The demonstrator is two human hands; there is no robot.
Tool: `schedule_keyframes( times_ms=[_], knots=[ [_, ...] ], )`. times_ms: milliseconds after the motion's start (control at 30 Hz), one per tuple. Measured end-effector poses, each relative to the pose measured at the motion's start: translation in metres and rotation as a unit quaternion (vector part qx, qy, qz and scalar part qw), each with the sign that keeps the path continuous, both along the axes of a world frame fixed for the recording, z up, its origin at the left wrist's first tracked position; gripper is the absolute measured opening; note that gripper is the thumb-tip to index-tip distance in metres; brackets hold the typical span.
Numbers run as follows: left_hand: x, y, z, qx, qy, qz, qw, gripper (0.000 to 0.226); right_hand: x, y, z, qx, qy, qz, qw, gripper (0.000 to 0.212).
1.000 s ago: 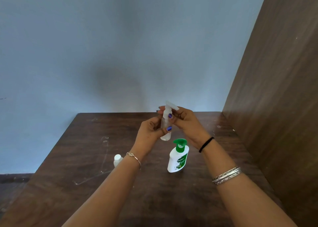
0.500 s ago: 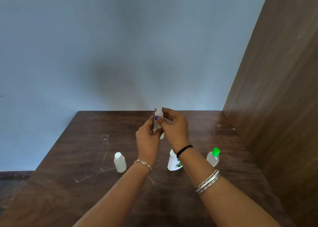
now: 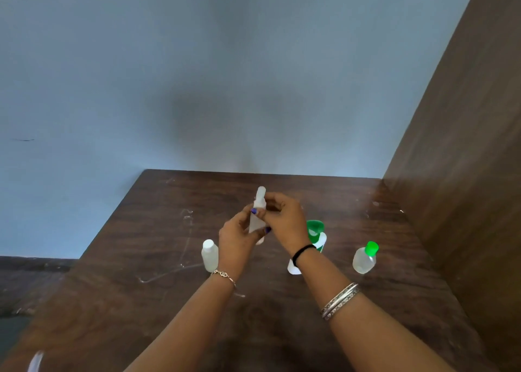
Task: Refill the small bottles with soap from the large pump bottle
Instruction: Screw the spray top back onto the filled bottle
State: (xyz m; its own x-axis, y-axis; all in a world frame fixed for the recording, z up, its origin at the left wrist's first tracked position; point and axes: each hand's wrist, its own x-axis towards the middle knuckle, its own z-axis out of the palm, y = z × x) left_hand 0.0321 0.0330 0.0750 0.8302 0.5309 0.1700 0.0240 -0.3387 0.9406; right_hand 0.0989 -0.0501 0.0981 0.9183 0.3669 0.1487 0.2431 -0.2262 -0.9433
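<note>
Above the wooden table (image 3: 310, 315) I hold a small frosted white spray bottle (image 3: 257, 219) upright. My left hand (image 3: 239, 236) grips its body from the left. My right hand (image 3: 284, 219) pinches its neck just below the cap. The large white pump bottle with a green pump head (image 3: 315, 230) stands behind my right wrist, partly hidden. A small white-capped bottle (image 3: 209, 254) stands to the left of my left wrist. A small clear bottle with a green cap (image 3: 364, 257) stands on the right.
A brown wooden panel (image 3: 465, 160) rises along the table's right side. A blue-grey wall (image 3: 197, 75) backs the table. Scratches mark the tabletop at left. A white curved object (image 3: 35, 360) shows at the bottom left corner.
The view has tilted, bringing the green-capped bottle and pump head into sight. My right hand has shifted on the spray bottle's neck; the bottle's cap now stands upright above my fingers.
</note>
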Motion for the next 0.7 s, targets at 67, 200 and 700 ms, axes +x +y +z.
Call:
schedule_keyframes(
  times_ms=[67, 200, 700],
  knots=[
    [-0.013, 0.011, -0.018, -0.046, 0.031, -0.008, 0.998, 0.052, 0.000, 0.009, -0.021, -0.043, 0.003, 0.008, 0.999, 0.027],
    [-0.037, 0.034, -0.043, -0.081, 0.056, 0.040, 0.994, 0.049, 0.003, 0.024, -0.066, -0.116, 0.012, 0.043, 0.992, 0.027],
    [-0.051, 0.066, -0.050, -0.099, 0.043, 0.063, 0.992, 0.031, -0.002, 0.049, -0.105, -0.181, 0.031, 0.115, 0.976, 0.036]
  ],
)
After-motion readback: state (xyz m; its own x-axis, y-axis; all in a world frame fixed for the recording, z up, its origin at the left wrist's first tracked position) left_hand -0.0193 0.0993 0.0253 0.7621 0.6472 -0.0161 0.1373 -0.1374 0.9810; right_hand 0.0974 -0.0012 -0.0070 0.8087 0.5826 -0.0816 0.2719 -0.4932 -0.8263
